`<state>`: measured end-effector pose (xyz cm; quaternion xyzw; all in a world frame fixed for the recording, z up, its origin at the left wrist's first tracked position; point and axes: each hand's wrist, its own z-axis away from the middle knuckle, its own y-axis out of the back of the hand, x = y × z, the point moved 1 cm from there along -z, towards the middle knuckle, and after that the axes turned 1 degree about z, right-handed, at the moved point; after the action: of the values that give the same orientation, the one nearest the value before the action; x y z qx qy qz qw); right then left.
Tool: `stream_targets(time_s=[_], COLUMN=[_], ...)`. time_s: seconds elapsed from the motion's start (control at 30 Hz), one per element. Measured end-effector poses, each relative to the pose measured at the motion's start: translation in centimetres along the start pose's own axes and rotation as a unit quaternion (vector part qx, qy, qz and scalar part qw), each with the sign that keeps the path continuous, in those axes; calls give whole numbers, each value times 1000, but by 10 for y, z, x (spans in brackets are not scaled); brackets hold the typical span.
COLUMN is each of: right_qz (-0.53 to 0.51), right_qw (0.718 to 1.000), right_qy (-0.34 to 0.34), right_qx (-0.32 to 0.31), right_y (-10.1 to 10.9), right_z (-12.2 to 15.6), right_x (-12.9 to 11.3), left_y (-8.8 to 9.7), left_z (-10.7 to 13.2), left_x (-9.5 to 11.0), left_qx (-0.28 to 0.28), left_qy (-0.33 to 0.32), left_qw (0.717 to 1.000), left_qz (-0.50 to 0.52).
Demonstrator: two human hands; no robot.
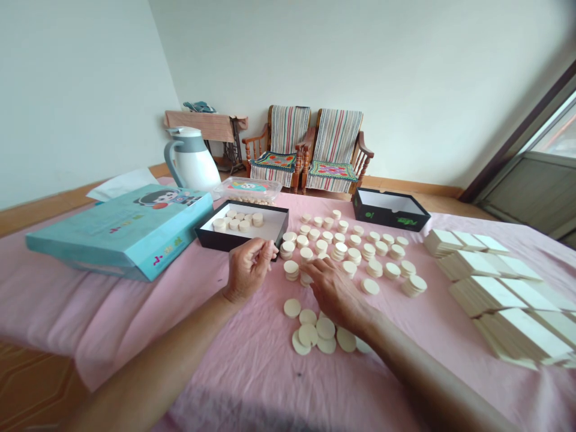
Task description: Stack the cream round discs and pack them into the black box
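Many small stacks of pale round wooden discs (355, 243) stand on the pink cloth, and loose flat discs (315, 333) lie nearer me. My left hand (247, 267) hovers with its fingers curled together beside the front edge of a black tray (225, 240) that holds several disc stacks. What the curled fingers pinch, if anything, is hidden. My right hand (335, 294) reaches palm-down to a short disc stack (292, 270), its fingers closing around discs near the row's front.
A light blue gift box (121, 231) lies at left, a white jug (193, 162) and a clear plastic tub (247, 191) behind it. Another black tray (389, 209) sits at back right. Stacks of pale rectangular tiles (499, 288) fill the right side. Two wooden chairs stand by the wall.
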<state>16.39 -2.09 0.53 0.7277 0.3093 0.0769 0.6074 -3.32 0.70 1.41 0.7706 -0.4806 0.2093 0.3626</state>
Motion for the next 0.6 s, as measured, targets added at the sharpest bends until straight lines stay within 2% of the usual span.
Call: stream_targets(time_s=[0.17,0.47,0.6], right_qz=[-24,-8,-6], right_qw=[998,997,997], right_qy=[-44,-83,-77], right_qx=[46,1,-2], right_y=[2,-1,-1], right_z=[0,-2,-3], right_x=[-2,-4,-5], left_y=[0,-1,-4], left_z=[0,1,2], left_x=[0,-2,-3], left_qx=[1,-10,-44], left_qy=[2,8,-34], left_qw=[1000,1000,997], left_qz=[1,0,-49])
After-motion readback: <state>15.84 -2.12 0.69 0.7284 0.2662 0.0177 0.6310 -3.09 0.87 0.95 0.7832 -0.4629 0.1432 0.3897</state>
